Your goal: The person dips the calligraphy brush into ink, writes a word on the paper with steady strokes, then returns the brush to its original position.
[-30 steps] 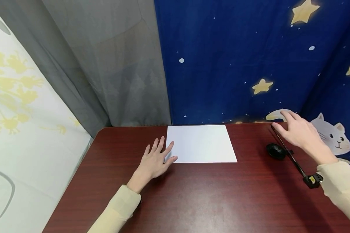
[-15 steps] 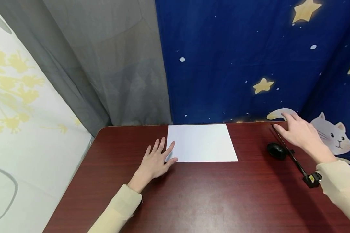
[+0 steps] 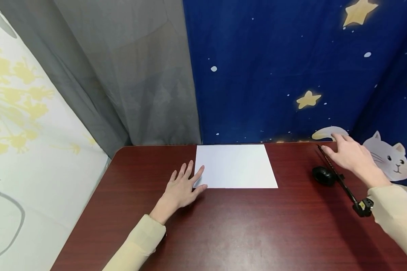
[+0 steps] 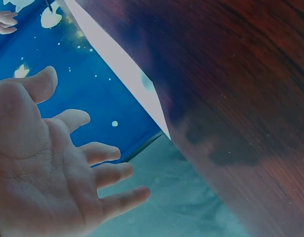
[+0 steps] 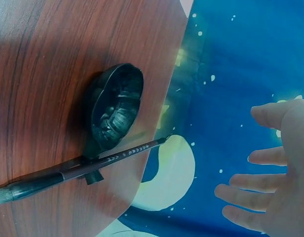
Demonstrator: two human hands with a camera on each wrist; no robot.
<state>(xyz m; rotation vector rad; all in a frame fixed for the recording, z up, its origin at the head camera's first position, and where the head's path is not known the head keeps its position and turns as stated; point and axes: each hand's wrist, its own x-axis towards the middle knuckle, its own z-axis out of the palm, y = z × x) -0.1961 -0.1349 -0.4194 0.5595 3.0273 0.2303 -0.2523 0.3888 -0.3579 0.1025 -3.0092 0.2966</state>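
Note:
My left hand (image 3: 180, 190) hovers palm down over the table at the near left corner of a white sheet of paper (image 3: 237, 165). Its fingers are spread, and the left wrist view shows a bare palm. Over at the right, my right hand (image 3: 354, 156) is held in the air with fingers extended and nothing in them. Below and left of it lies a writing brush (image 5: 112, 158) with a dark handle, propped on a small dark rest (image 5: 94, 177). Beside the brush is a black, shell-like dish (image 5: 116, 108); its hollow shows in the right wrist view.
The reddish-brown wooden table (image 3: 237, 229) ends at a blue starry curtain (image 3: 251, 75) and a grey curtain (image 3: 149, 86). A white patterned cloth (image 3: 37, 150) hangs along the left. A small black device (image 3: 363, 207) sits at my right cuff.
The view has shifted slightly, so the paper, dish and brush appear a little further right. Both hands keep almost the same place and pose.

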